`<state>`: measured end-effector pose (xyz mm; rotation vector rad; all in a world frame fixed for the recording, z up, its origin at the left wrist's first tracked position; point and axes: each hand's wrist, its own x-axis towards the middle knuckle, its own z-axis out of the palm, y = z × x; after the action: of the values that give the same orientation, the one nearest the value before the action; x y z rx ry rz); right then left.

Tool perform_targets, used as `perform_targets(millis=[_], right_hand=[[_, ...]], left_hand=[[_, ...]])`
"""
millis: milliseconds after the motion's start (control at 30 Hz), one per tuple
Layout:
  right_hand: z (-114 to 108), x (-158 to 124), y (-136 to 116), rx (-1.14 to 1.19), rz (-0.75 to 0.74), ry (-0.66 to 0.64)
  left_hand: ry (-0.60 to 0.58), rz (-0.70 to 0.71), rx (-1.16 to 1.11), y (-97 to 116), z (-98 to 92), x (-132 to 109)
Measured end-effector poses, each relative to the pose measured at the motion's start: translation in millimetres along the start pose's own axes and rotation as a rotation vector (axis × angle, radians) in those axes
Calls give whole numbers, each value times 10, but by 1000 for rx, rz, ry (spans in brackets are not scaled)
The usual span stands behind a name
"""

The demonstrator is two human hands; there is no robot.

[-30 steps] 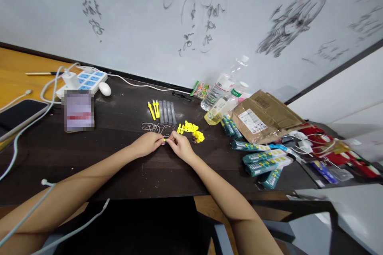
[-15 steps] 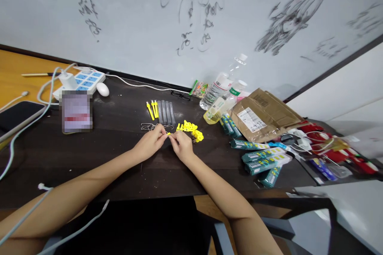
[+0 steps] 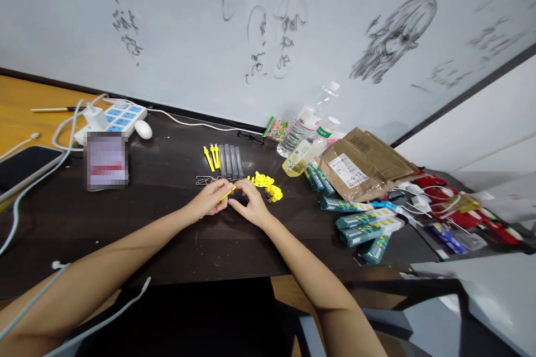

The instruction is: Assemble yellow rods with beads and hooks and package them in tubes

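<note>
My left hand [image 3: 212,199] is closed on a slim yellow plastic stick [image 3: 226,194], which slants up to the right. Beside it, my right hand [image 3: 252,205] has thumb and index finger apart, the index fingertip close to the stick's upper end; whether it touches I cannot tell. Just beyond the hands lie several clear tubes [image 3: 231,161] in a row, and left of them are yellow sticks [image 3: 211,157] with pale tips. Bent metal wire pieces [image 3: 204,180] lie partly behind my left hand. Small yellow plastic parts [image 3: 263,179] are heaped past my right hand, some with metal springs [image 3: 270,197].
Two plastic bottles [image 3: 298,157], a snack packet [image 3: 276,128] and a brown parcel [image 3: 355,164] stand or lie at right. Nearer are green boxes [image 3: 368,223]. At left are a power strip [image 3: 125,117], a white mouse-like object [image 3: 143,129] and cables. A whiteboard [image 3: 188,39] rises behind.
The pinched fingers of both hands have parted. My right thumb and index finger have spread, and more of the yellow stick shows in my left hand. The view has shifted slightly.
</note>
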<state>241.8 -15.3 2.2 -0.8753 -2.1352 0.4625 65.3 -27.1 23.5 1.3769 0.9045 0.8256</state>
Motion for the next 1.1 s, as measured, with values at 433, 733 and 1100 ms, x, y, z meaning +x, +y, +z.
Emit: perform_targets(millis=[433,733,1100], right_hand=[[26,54,17,616,406,-6],[38,65,132,850,615,39],[-5,61,41,722,559,-108]], left_hand=[[-11,-44,6,-17,-88,48],[-123,72,429,-102,-107,18],[-76,248,1037,-116,-124,-29]])
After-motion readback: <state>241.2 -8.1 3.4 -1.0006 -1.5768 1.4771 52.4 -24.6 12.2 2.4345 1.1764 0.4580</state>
